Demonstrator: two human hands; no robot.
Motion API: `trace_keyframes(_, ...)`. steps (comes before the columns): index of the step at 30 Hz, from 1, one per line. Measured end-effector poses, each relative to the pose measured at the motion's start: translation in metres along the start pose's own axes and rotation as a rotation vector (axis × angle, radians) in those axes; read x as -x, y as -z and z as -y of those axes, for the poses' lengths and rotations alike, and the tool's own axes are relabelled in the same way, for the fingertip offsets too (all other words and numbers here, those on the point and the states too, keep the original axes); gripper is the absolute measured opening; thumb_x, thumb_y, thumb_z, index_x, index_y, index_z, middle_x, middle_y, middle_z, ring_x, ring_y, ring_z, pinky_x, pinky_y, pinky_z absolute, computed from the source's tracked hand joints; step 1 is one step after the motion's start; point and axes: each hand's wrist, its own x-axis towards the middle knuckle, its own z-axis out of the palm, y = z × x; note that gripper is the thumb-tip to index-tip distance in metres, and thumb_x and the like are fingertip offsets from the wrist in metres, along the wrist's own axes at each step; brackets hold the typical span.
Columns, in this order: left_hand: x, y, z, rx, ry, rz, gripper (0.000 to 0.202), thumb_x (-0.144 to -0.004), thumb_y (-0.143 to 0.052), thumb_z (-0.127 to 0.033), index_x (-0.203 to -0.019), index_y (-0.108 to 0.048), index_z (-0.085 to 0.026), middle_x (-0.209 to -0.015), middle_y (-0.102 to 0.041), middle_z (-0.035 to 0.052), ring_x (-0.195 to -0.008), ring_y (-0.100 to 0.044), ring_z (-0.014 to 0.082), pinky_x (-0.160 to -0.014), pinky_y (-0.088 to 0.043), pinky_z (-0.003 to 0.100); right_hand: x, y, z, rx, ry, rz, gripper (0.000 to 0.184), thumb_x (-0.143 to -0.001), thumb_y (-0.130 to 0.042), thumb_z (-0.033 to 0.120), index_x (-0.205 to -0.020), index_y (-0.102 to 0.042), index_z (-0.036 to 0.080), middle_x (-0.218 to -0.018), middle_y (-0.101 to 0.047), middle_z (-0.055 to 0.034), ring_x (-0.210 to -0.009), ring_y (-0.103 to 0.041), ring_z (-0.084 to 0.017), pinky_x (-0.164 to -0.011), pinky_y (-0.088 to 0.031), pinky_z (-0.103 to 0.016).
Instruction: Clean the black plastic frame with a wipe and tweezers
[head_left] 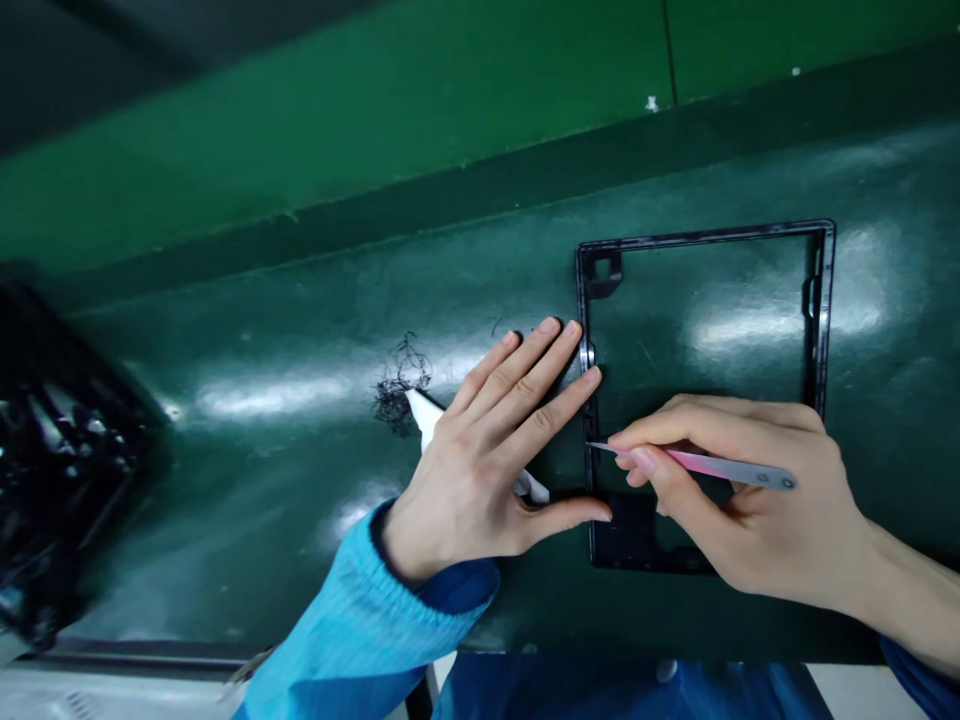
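A black rectangular plastic frame [709, 238] lies flat on the green work surface, with a small tab in its far left corner. My right hand [780, 490] pinches a pair of tweezers [712, 465], pink and grey, whose tips touch the frame's left side. My left hand [495, 450] lies flat with fingers stretched out, its index fingertip and thumb on the frame's left edge. Under this palm is a white cloth or tissue [424, 415], mostly hidden. Just beyond it sits a tangle of thin black shavings [401, 390].
A pile of shiny black parts [60, 470], blurred, stands at the far left. Behind the work surface [247, 500] runs a raised green border [337, 120]. The table's front edge is close to my body. A few loose black shavings lie beyond my left fingers.
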Motion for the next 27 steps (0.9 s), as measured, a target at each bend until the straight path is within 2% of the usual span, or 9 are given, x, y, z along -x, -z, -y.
trace_keyframes(3, -0.0001, 0.0001, -0.0001, 0.007, 0.005, 0.001, 0.092, -0.096, -0.07, -0.072, -0.167, -0.043, -0.019, -0.172, -0.045, 0.0214, -0.164, -0.036, 0.0389, -0.135, -0.029, 0.062, -0.0003, -0.0002, -0.0007, -0.01, 0.007, 0.007, 0.02, -0.101, -0.063, 0.006, -0.102, -0.074, 0.023, -0.085, -0.078, 0.0036, -0.071, -0.073, -0.012, -0.066, -0.061, -0.027)
trace_keyframes(10, -0.0003, -0.0003, 0.0, 0.017, -0.013, -0.003, 0.09, -0.096, -0.072, -0.069, -0.158, -0.053, -0.006, -0.169, -0.046, 0.0277, -0.165, -0.035, 0.0384, -0.137, -0.027, 0.056, 0.0002, 0.0008, -0.0002, -0.006, -0.003, -0.001, 0.019, -0.101, -0.064, 0.007, -0.103, -0.075, 0.022, -0.086, -0.078, 0.0042, -0.072, -0.074, -0.01, -0.067, -0.061, -0.024)
trace_keyframes(18, 0.0, -0.0001, 0.0004, 0.013, -0.007, -0.003, 0.093, -0.095, -0.073, -0.07, -0.164, -0.048, -0.013, -0.17, -0.046, 0.0245, -0.164, -0.036, 0.0403, -0.136, -0.028, 0.059, 0.0021, 0.0009, -0.0018, -0.011, 0.003, 0.01, 0.017, -0.102, -0.065, 0.007, -0.105, -0.076, 0.02, -0.087, -0.078, 0.0033, -0.071, -0.074, -0.01, -0.065, -0.062, -0.024)
trace_keyframes(27, -0.001, -0.0009, 0.0005, 0.014, -0.022, -0.009, 0.091, -0.096, -0.071, -0.07, -0.158, -0.052, -0.006, -0.168, -0.047, 0.0285, -0.166, -0.034, 0.037, -0.137, -0.027, 0.056, 0.0004, 0.0012, -0.0017, -0.023, 0.021, 0.016, 0.015, -0.102, -0.066, 0.008, -0.103, -0.075, 0.019, -0.086, -0.078, 0.0022, -0.069, -0.074, -0.01, -0.063, -0.062, -0.025)
